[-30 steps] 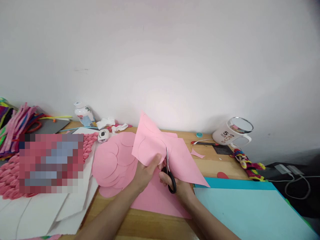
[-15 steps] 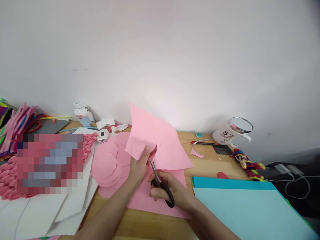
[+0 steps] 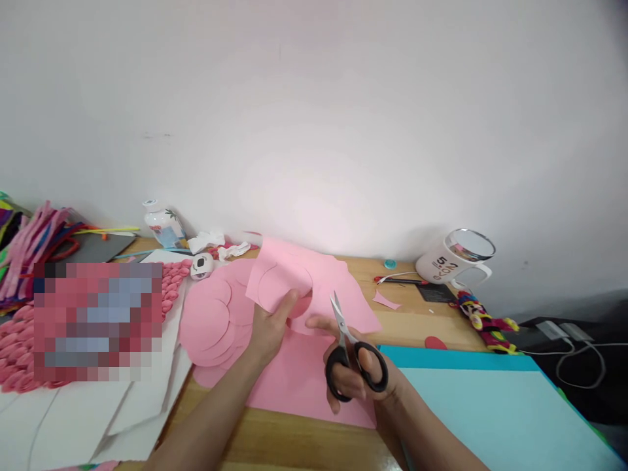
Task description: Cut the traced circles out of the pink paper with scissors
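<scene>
Head camera, looking down at a wooden table [image 3: 294,445] against a plain white wall. The person's left hand [image 3: 267,330] pinches a pink sheet [image 3: 314,278] by its near edge, thumb on top and fingers underneath, and holds it lifted and tilted above the table; pencilled circles are faintly visible on the sheet. Just to its right, the right hand [image 3: 356,376] is closed around a pair of scissors [image 3: 350,353], fingers through the black handle loops. The blades are drawn together and point up and away, towards the held sheet; it is unclear whether they touch it. Under both hands a second pink sheet [image 3: 304,389] lies flat. To the left of it is a pile of pink paper circles [image 3: 210,317], overlapping one another. Sheets of teal paper [image 3: 490,412] lie at the right, near the right wrist. Further back on the right stands a white mug [image 3: 454,258] with a shiny lid, and a small pink scrap [image 3: 385,301] lies between it and the held sheet. At the far left are white sheets [image 3: 98,418], a bundle of coloured pipe cleaners [image 3: 34,232] and a small bottle [image 3: 161,226].
</scene>
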{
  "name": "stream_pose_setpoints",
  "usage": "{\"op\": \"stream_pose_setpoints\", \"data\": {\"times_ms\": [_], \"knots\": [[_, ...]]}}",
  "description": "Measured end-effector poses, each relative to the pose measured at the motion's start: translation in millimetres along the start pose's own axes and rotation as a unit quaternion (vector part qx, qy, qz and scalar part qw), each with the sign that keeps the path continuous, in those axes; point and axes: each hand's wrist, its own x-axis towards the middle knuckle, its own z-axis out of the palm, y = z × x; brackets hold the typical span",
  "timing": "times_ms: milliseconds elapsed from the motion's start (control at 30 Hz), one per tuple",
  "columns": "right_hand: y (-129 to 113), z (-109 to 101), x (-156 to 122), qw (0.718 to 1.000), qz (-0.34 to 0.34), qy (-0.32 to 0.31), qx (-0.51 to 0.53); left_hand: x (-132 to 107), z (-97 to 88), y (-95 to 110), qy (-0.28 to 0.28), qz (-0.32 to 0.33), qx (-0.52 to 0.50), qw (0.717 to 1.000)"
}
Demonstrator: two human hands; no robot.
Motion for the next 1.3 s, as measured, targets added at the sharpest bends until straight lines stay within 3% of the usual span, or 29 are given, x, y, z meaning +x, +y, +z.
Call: {"op": "stream_pose_setpoints", "data": {"times_ms": [167,300,433,767,1000,1300], "knots": [[1.9,4.2,8.5,0.990,-0.034,0.077,-0.112,0.3,3.6,3.5,-0.020,-0.060,-0.066,0.996],[3.8,10.3,14.4,0.965,-0.044,0.136,-0.221,1.3,2.2,1.6,0.022,-0.041,-0.013,0.999],[2.9,11.4,16.6,0.937,-0.058,0.215,-0.270,1.0,-0.2,-2.8,0.024,-0.055,-0.002,0.998],[3.8,4.1,15.3,0.934,-0.029,0.202,-0.293,1.2,0.7,-2.2,0.038,-0.085,-0.060,0.994],[-2.8,6.7,17.6,0.918,-0.079,0.237,-0.308,-4.2,2.4,-7.7,-0.004,-0.046,0.019,0.999],[-8.5,12.4,17.2,0.902,-0.101,0.273,-0.320,-8.0,1.4,-13.5,-0.017,-0.024,0.081,0.996]]}}
